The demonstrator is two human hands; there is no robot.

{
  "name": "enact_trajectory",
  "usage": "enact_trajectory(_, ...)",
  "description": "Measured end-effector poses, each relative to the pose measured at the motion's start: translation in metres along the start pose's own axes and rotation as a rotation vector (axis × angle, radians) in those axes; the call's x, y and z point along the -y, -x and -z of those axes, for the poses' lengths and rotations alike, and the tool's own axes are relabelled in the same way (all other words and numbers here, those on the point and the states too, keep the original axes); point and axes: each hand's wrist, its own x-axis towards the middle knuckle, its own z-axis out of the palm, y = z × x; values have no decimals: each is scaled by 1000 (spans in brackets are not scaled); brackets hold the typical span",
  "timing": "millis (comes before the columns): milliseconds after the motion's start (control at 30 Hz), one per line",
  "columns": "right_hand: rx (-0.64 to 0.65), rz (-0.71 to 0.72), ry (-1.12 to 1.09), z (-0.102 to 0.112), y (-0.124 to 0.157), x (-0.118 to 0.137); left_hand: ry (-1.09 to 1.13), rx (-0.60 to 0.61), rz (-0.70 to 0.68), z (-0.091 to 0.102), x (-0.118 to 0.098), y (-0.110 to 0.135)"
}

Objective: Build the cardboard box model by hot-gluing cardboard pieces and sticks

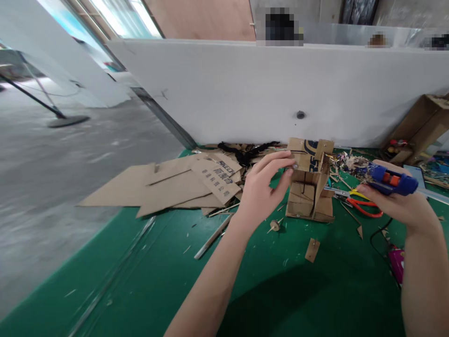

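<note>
My left hand [261, 189] is at the upper left edge of a small cardboard structure [308, 194] that stands on the green table. Its thumb and index finger come together in a pinch over that edge; a tiny pale bit shows at the tips, too small to name. A blue hot glue gun [393, 180] is gripped in my right hand [403, 201], nozzle pointing left toward the structure. Stringy glue and scraps cling around its front end. Below the structure lie a small wooden wheel with a stick through it [275, 226] and a cardboard strip [312, 250].
Flat cardboard sheets [182, 182] pile up at the left. Orange-handled scissors [366, 207] and yellow-handled pliers [358, 193] lie beneath the glue gun. A cable [373, 238] runs down at the right near a magenta box [397, 264]. A white partition [245, 93] borders the table [157, 281] behind.
</note>
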Motion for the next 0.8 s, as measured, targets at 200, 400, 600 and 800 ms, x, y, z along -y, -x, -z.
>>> enact_trajectory(200, 30, 4, -2, 4, -2, 5, -2, 4, -11, 0, 1, 0)
enact_trajectory(400, 12, -18, -22, 3, 0, 3, -54, -20, -49, -4, 3, 1)
enact_trajectory(600, 4, -19, -2, 3, 1, -2, -60, -10, -49, -4, 4, 1)
enact_trajectory(800, 24, -14, 29, 4, 3, -5, -56, -7, -44, -4, 4, 2)
